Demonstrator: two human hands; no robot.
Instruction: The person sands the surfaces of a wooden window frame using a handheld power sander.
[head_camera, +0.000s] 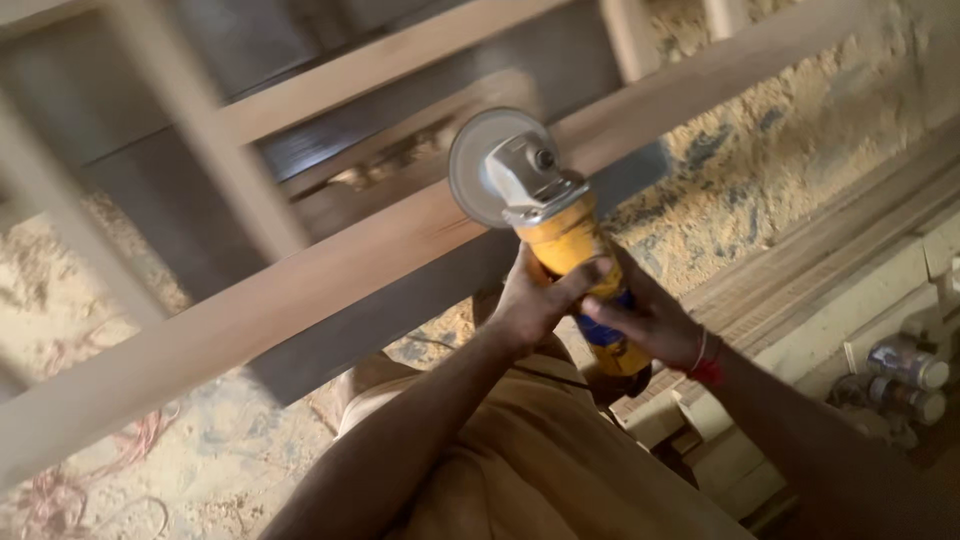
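Yellow plastic forms the body of the angle grinder (570, 240), which has a grey metal gear head and a round grey sanding disc (480, 165) at its upper end. Both hands grasp the tool. The left hand (530, 300) is clenched around the yellow body from the left side, with the fingers wrapped over the front. The right hand (645, 318) is clenched around the lower part of the body, just beside the left hand; a red thread band (706, 360) sits on its wrist. The disc lies against the upper face of a long pale wooden rail (300, 290), which runs diagonally from lower left to upper right. This rail belongs to an unfinished wooden frame (210, 130) with further crosspieces behind it. Sawdust (770, 170) covers the floor beneath and beyond the frame. Stacked timber offcuts (730, 450) lie at lower right, near two small metal cans (905, 375). Motion blur obscures finer detail.
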